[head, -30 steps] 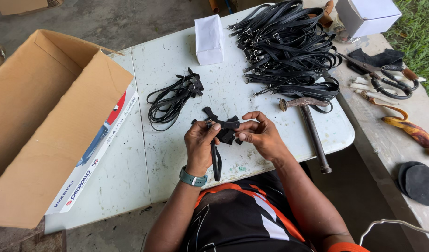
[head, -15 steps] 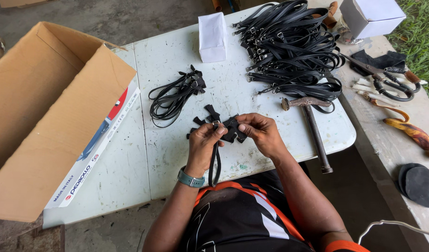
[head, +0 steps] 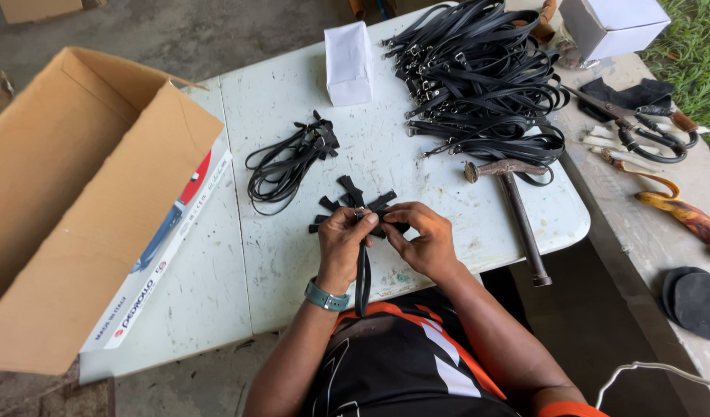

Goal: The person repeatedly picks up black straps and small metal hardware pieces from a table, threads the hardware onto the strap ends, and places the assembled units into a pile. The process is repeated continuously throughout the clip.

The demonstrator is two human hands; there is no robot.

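My left hand and my right hand meet over the near edge of a white table. Together they pinch a black strap whose long end hangs down toward my lap. Under my fingers lies a small fan of short black strap pieces. A finished-looking bundle of looped black straps rests to the left of my hands. A big heap of black straps with metal buckles covers the far right of the table.
A hammer lies right of my hands. A small white box stands at the far middle. An open cardboard carton sits at the left. On the side bench lie shears, hand tools, a white box and dark round pads.
My hands have stayed in place and shifted their grip on the strap slightly. The strap's loose end still hangs off the table edge.
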